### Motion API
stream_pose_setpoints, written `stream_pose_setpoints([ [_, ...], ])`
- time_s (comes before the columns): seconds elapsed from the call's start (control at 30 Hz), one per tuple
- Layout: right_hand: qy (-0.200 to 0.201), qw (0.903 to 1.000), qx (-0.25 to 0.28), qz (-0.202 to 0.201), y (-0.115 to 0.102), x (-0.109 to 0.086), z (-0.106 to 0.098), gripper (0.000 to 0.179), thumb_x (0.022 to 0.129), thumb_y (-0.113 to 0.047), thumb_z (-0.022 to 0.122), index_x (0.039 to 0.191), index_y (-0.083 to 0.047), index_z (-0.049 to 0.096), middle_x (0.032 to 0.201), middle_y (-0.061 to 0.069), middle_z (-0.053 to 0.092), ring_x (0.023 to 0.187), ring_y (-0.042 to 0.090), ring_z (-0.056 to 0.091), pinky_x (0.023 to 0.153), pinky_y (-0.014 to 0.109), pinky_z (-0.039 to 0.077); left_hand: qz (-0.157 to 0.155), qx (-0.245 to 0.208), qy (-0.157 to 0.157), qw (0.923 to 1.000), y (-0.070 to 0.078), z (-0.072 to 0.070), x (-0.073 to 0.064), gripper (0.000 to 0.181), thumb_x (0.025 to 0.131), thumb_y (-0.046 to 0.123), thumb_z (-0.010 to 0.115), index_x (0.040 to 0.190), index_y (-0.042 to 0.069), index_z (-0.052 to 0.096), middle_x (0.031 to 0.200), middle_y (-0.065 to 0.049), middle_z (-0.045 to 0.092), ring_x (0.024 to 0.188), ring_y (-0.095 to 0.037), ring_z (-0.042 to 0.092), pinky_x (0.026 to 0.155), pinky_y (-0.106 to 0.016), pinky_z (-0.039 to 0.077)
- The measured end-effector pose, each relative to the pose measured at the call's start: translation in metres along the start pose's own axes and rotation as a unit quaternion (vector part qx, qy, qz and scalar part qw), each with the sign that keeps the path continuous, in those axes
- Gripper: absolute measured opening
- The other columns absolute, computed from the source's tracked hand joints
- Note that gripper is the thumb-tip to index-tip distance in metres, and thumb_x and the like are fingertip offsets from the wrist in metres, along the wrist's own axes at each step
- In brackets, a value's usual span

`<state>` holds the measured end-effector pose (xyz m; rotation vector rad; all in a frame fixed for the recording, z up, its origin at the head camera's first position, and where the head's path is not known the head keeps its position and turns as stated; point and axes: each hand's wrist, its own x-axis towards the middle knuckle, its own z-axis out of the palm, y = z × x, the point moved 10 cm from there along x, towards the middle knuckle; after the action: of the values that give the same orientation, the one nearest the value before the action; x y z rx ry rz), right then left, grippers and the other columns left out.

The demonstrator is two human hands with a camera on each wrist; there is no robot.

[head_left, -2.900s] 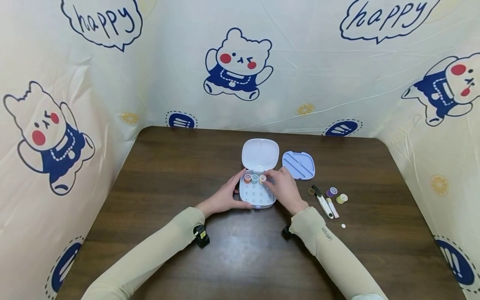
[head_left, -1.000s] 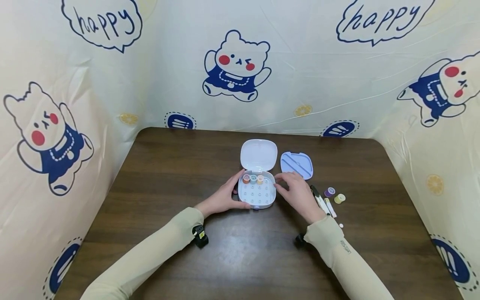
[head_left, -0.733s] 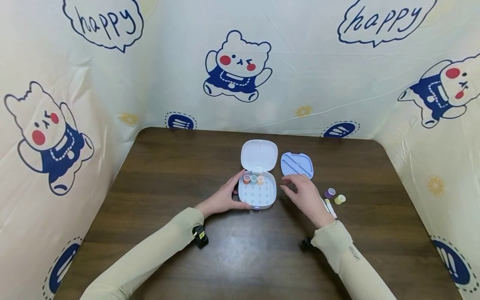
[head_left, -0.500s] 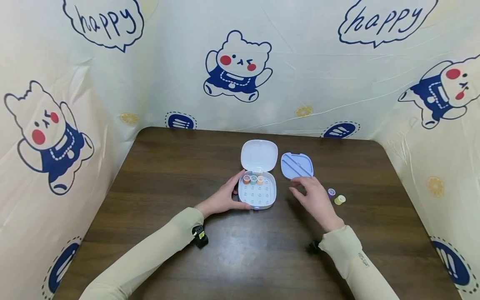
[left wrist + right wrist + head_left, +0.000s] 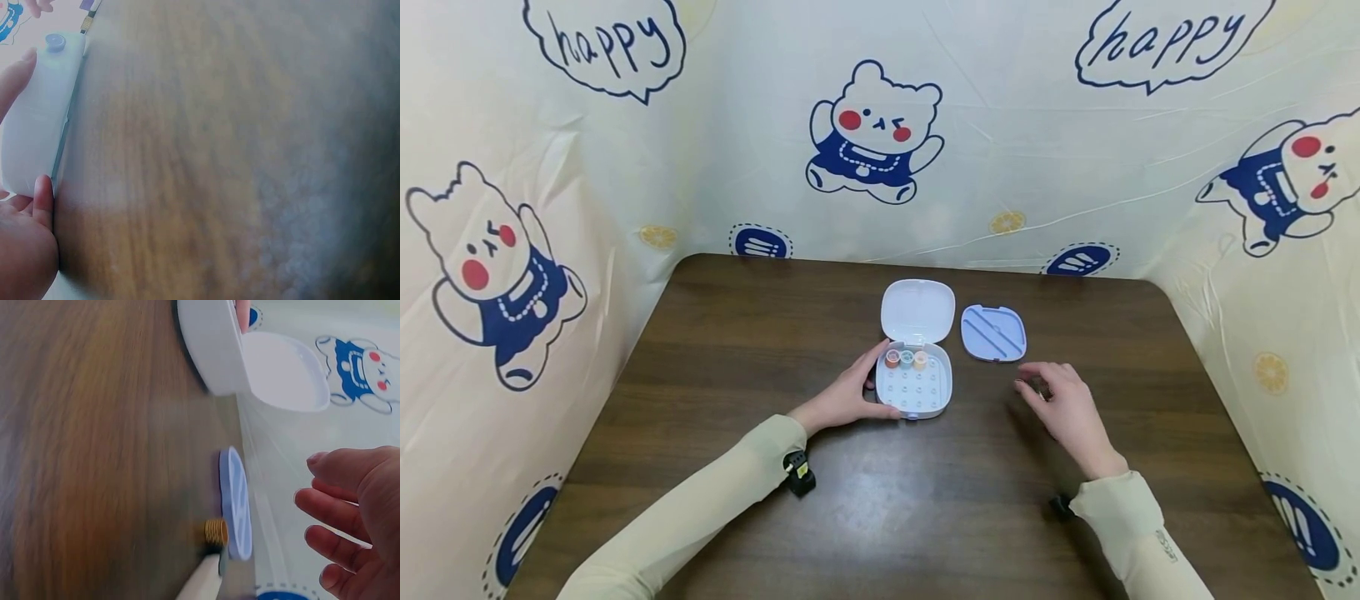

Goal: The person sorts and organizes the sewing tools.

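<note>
My left hand [image 5: 848, 397] grips the left side of a white sewing-kit box [image 5: 914, 393], thumb at its front and fingers behind. Its lid [image 5: 917, 311] stands raised. Three thread spools sit in the back row on pegs: an orange spool [image 5: 892, 358], a teal spool [image 5: 907, 359] and a peach spool [image 5: 921, 360]. My right hand [image 5: 1066, 410] hovers right of the box with loosely bent fingers, holding nothing in the right wrist view. Below it there lie a ribbed gold-coloured thimble-like ring [image 5: 215, 532] and a white-handled tool [image 5: 203, 578]. The hand hides the loose spools.
A lavender insert tray [image 5: 993, 333] with diagonal ridges lies on the dark wooden table [image 5: 760, 333], right of the raised lid. A printed cloth [image 5: 880, 225] hangs round the table's back and sides.
My right hand has let go of the peach spool, left on its peg, and moved right, away from the box and over the loose sewing things. My left hand stays on the box.
</note>
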<state>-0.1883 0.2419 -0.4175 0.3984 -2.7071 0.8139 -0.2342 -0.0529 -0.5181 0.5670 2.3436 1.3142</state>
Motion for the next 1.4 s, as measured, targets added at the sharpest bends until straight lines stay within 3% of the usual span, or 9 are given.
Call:
stream_pose_setpoints([
  [0.13, 0.015, 0.9999, -0.003, 0.003, 0.009, -0.008, -0.012, 0.024, 0.087, 0.000, 0.082, 0.110, -0.003, 0.076, 0.096, 0.008, 0.075, 0.090, 0.029, 0.059, 0.072, 0.044, 0.053, 0.001, 0.001, 0.001, 1.0000, 0.000, 0.000, 0.000, 0.120, 0.082, 0.040, 0.091, 0.169, 0.029, 0.009, 0.171, -0.008, 0.020, 0.140, -0.023, 0.043, 0.109, -0.040, 0.044],
  [0.27, 0.028, 0.9995, -0.012, 0.008, 0.019, -0.017, -0.024, 0.024, 0.087, 0.001, 0.082, 0.110, -0.002, 0.075, 0.096, 0.010, 0.075, 0.090, 0.030, 0.059, 0.072, 0.036, 0.048, -0.002, 0.000, -0.001, 1.0000, -0.001, 0.000, 0.001, 0.120, 0.082, 0.040, 0.090, 0.169, 0.029, 0.009, 0.171, -0.008, 0.020, 0.141, -0.023, 0.042, 0.110, -0.040, 0.044],
  [0.47, 0.029, 0.9987, -0.018, 0.037, 0.039, -0.027, -0.035, 0.022, 0.088, 0.000, 0.081, 0.109, -0.002, 0.075, 0.097, 0.012, 0.075, 0.089, 0.028, 0.057, 0.069, 0.025, 0.051, -0.002, -0.001, -0.003, 1.0000, -0.001, 0.001, 0.000, 0.120, 0.082, 0.040, 0.091, 0.169, 0.029, 0.008, 0.171, -0.007, 0.020, 0.141, -0.022, 0.042, 0.109, -0.038, 0.045],
  [0.77, 0.024, 0.9952, -0.030, 0.090, 0.073, -0.040, -0.042, 0.024, 0.092, -0.006, 0.079, 0.115, -0.002, 0.074, 0.100, 0.017, 0.070, 0.092, 0.030, 0.055, 0.075, 0.034, 0.041, 0.002, -0.002, 0.001, 1.0000, 0.000, 0.000, 0.000, 0.120, 0.082, 0.041, 0.091, 0.169, 0.029, 0.009, 0.170, -0.008, 0.021, 0.135, -0.023, 0.047, 0.107, -0.038, 0.046],
  [1.07, -0.020, 0.9931, -0.025, 0.113, 0.092, -0.047, -0.039, 0.032, 0.092, -0.012, 0.080, 0.120, 0.002, 0.071, 0.113, 0.024, 0.070, 0.098, 0.039, 0.061, 0.083, 0.051, 0.046, -0.003, 0.002, -0.003, 1.0000, 0.001, 0.001, -0.001, 0.120, 0.083, 0.039, 0.090, 0.169, 0.028, 0.008, 0.171, -0.008, 0.020, 0.137, -0.023, 0.045, 0.108, -0.039, 0.045],
  [1.4, -0.036, 0.9904, -0.030, 0.130, 0.108, -0.051, -0.029, 0.032, 0.093, -0.012, 0.079, 0.120, 0.001, 0.070, 0.109, 0.022, 0.070, 0.092, 0.033, 0.059, 0.079, 0.046, 0.046, 0.000, -0.002, 0.002, 1.0000, 0.002, 0.001, -0.001, 0.119, 0.083, 0.039, 0.090, 0.169, 0.027, 0.008, 0.171, -0.009, 0.021, 0.138, -0.023, 0.044, 0.109, -0.039, 0.045],
])
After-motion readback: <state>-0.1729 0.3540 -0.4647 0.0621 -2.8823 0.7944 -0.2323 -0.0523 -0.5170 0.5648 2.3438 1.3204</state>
